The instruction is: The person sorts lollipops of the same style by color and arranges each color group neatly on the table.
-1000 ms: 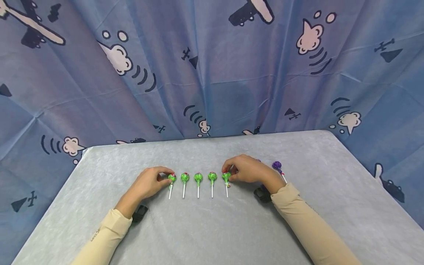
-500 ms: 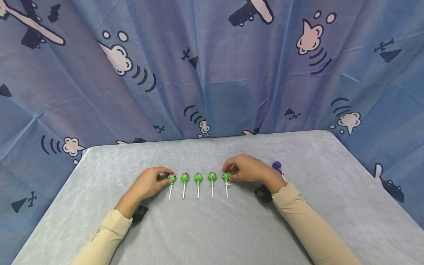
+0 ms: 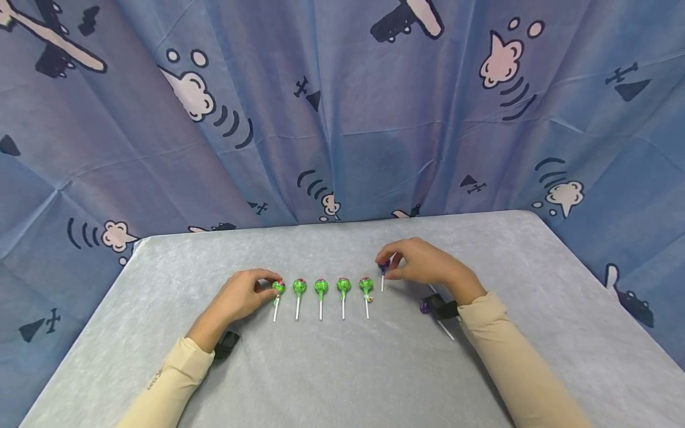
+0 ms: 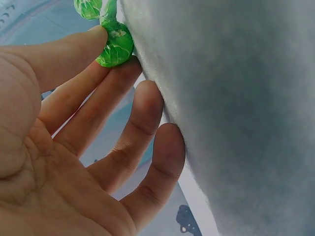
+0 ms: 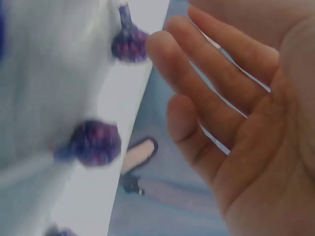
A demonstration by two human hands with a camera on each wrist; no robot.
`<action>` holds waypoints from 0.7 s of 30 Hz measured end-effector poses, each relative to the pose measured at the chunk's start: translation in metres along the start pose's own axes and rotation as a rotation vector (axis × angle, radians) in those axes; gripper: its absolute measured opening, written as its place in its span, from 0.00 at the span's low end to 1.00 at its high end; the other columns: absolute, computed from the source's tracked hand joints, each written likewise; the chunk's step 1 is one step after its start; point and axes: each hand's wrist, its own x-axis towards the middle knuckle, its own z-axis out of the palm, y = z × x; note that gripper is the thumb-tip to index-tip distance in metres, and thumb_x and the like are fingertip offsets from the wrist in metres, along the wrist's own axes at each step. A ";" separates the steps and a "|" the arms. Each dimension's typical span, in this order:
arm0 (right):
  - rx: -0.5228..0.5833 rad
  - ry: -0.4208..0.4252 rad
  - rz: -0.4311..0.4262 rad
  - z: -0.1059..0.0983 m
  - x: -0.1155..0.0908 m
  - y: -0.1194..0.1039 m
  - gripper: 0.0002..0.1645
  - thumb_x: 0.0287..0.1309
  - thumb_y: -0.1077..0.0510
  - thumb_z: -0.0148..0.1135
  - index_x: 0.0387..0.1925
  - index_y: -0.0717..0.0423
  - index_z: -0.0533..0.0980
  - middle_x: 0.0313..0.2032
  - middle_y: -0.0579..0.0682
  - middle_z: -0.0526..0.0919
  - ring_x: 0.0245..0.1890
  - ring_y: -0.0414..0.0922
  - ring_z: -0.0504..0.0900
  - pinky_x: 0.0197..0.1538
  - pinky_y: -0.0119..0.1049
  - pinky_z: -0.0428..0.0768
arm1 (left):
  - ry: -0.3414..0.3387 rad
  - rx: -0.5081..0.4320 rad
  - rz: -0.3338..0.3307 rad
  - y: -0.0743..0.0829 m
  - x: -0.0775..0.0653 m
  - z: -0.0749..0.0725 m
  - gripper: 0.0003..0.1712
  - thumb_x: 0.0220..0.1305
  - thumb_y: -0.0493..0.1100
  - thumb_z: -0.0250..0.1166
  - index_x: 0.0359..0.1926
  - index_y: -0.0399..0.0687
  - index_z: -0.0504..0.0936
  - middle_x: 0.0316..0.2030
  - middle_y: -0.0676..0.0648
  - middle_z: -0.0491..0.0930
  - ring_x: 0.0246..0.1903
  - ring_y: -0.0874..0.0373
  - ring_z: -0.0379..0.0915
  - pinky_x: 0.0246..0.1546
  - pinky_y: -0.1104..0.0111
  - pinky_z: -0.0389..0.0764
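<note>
Five-in-line order aside, several green-wrapped lollipops (image 3: 321, 287) lie side by side on the grey table, sticks toward me. My left hand (image 3: 238, 297) pinches the head of the leftmost green lollipop (image 4: 117, 46) between thumb and fingertips. Just right of the row, my right hand (image 3: 423, 261) hovers over a purple lollipop (image 3: 383, 267), its thumb and index finger either side of the head. In the right wrist view those fingers look relaxed, and the purple lollipop (image 5: 130, 45) shows beyond the fingertips, not visibly gripped. The right thumb tip is out of that view.
Another purple lollipop (image 3: 425, 306) lies partly under the black wrist camera (image 3: 442, 308) on the right arm. A further purple lollipop (image 5: 97, 142) shows in the right wrist view, blurred. A blue patterned curtain (image 3: 342, 119) hangs behind the table (image 3: 321, 380).
My right hand has left the rightmost green lollipop and moved right and back to the purple lollipop beside it. The left hand stays where it was.
</note>
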 end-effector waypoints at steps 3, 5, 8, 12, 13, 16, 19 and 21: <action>0.008 0.019 0.008 -0.007 -0.007 0.008 0.19 0.59 0.58 0.69 0.53 0.54 0.81 0.50 0.52 0.86 0.46 0.46 0.84 0.48 0.44 0.82 | 0.000 0.001 0.001 0.000 0.000 -0.001 0.16 0.61 0.44 0.70 0.51 0.53 0.87 0.43 0.48 0.85 0.31 0.62 0.73 0.32 0.67 0.72; 0.007 0.034 0.015 -0.011 -0.012 0.014 0.19 0.60 0.58 0.69 0.54 0.55 0.81 0.51 0.53 0.86 0.46 0.47 0.84 0.48 0.44 0.82 | -0.002 0.002 -0.001 0.000 0.000 -0.001 0.16 0.61 0.44 0.70 0.51 0.53 0.87 0.43 0.48 0.85 0.31 0.61 0.72 0.32 0.67 0.72; 0.004 0.060 0.032 -0.018 -0.019 0.021 0.20 0.60 0.58 0.69 0.54 0.55 0.80 0.51 0.54 0.85 0.47 0.47 0.85 0.47 0.43 0.82 | -0.005 0.001 -0.005 0.000 0.000 -0.001 0.16 0.61 0.44 0.70 0.51 0.53 0.87 0.43 0.48 0.85 0.31 0.61 0.72 0.32 0.67 0.72; 0.014 0.084 0.075 -0.029 -0.029 0.030 0.21 0.60 0.57 0.68 0.56 0.53 0.80 0.52 0.54 0.85 0.49 0.48 0.84 0.46 0.41 0.80 | -0.008 -0.003 -0.013 0.000 0.000 -0.001 0.16 0.61 0.44 0.70 0.51 0.53 0.87 0.44 0.48 0.85 0.31 0.61 0.72 0.32 0.67 0.72; 0.017 0.087 0.085 -0.031 -0.031 0.032 0.22 0.60 0.56 0.68 0.56 0.53 0.80 0.52 0.54 0.85 0.49 0.49 0.84 0.46 0.41 0.80 | -0.009 -0.003 -0.014 0.000 0.000 0.000 0.16 0.61 0.44 0.70 0.51 0.53 0.87 0.45 0.48 0.85 0.32 0.61 0.72 0.32 0.67 0.72; 0.018 0.096 0.113 -0.037 -0.038 0.040 0.22 0.61 0.56 0.68 0.56 0.54 0.79 0.53 0.56 0.84 0.50 0.50 0.84 0.47 0.44 0.81 | -0.011 -0.003 -0.016 -0.001 0.000 0.000 0.16 0.62 0.44 0.70 0.52 0.54 0.86 0.46 0.47 0.85 0.32 0.61 0.73 0.32 0.66 0.72; 0.019 0.111 0.132 -0.041 -0.044 0.048 0.22 0.61 0.57 0.68 0.57 0.56 0.79 0.53 0.57 0.84 0.50 0.51 0.83 0.48 0.46 0.81 | -0.012 -0.003 -0.016 0.000 0.000 0.000 0.16 0.62 0.45 0.70 0.51 0.54 0.86 0.46 0.48 0.85 0.32 0.61 0.72 0.32 0.66 0.72; 0.023 0.121 0.140 -0.042 -0.046 0.054 0.22 0.61 0.57 0.68 0.57 0.57 0.79 0.53 0.57 0.84 0.50 0.51 0.83 0.48 0.46 0.81 | -0.011 -0.003 -0.015 0.000 0.000 0.000 0.16 0.62 0.44 0.70 0.51 0.54 0.86 0.46 0.48 0.85 0.32 0.61 0.72 0.32 0.66 0.72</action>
